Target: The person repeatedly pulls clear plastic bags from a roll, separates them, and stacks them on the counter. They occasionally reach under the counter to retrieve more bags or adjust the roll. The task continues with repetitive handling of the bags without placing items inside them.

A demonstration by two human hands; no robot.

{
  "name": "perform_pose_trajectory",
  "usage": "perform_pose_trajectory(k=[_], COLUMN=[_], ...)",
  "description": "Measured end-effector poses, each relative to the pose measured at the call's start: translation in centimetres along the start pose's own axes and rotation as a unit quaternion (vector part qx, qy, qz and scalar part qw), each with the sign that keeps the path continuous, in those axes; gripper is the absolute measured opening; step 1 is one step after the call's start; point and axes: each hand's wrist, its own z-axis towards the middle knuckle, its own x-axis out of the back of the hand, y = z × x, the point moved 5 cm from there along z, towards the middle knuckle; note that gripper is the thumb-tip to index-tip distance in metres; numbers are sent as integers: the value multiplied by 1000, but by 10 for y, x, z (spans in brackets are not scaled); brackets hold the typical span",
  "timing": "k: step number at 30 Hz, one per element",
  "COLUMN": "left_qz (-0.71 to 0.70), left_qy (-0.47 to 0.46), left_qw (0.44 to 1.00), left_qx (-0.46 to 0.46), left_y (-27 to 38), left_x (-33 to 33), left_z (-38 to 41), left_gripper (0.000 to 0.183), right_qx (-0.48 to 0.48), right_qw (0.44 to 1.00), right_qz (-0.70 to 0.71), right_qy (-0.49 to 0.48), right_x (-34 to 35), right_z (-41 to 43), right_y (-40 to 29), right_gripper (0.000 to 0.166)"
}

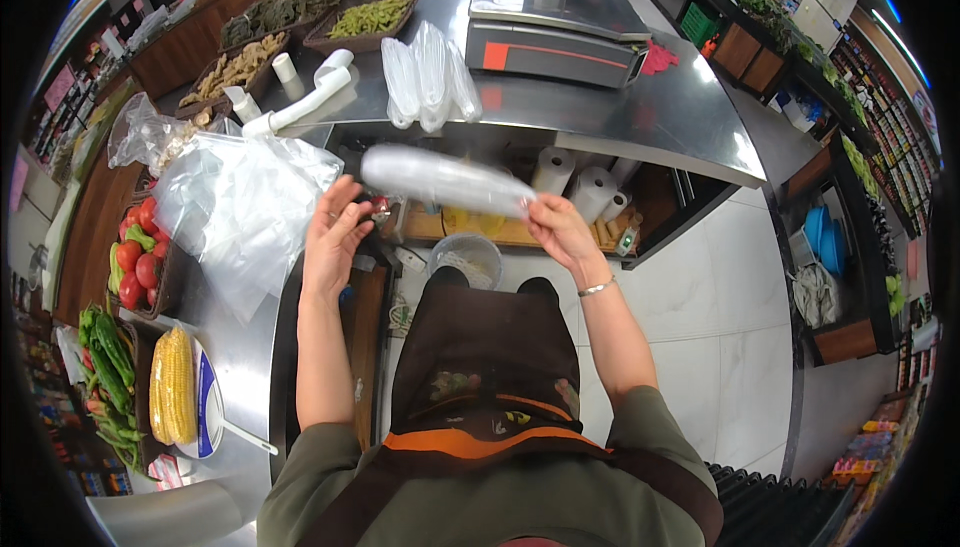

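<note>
My right hand (561,230) pinches one narrow end of a long, whitish plastic bag bundle (442,178). The bundle is blurred by motion and stretches leftward in front of the open shelf under the counter. Beyond its far end, my left hand (335,228) is raised with the fingers apart and holds nothing. A loose pile of clear plastic bags (236,202) lies on the steel counter just left of that hand. Several folded white plastic bags (429,82) rest at the edge of the counter ahead.
A weighing scale (555,29) stands on the steel counter (675,108). An unrolled white roll (307,101) lies near baskets of ginger (238,67) and green pods (369,18). Tomatoes (139,262), peppers (109,367) and wrapped corn (172,386) line the left. Paper rolls (592,191) fill the shelf above a bin (466,258).
</note>
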Motion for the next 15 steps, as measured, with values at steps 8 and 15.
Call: perform_pose_trajectory(k=[8, 15], left_qz=[15, 33], left_qy=[37, 59], left_qw=[998, 998], left_qx=[-52, -17], left_y=[12, -1], left_x=[-3, 7], left_z=[-13, -30], left_gripper=[29, 18], right_qx=[137, 26], right_qw=[976, 978], right_qz=[154, 154], right_qy=[76, 139], right_x=[-58, -64], right_z=[124, 181], right_y=[-47, -47], right_gripper=[19, 22])
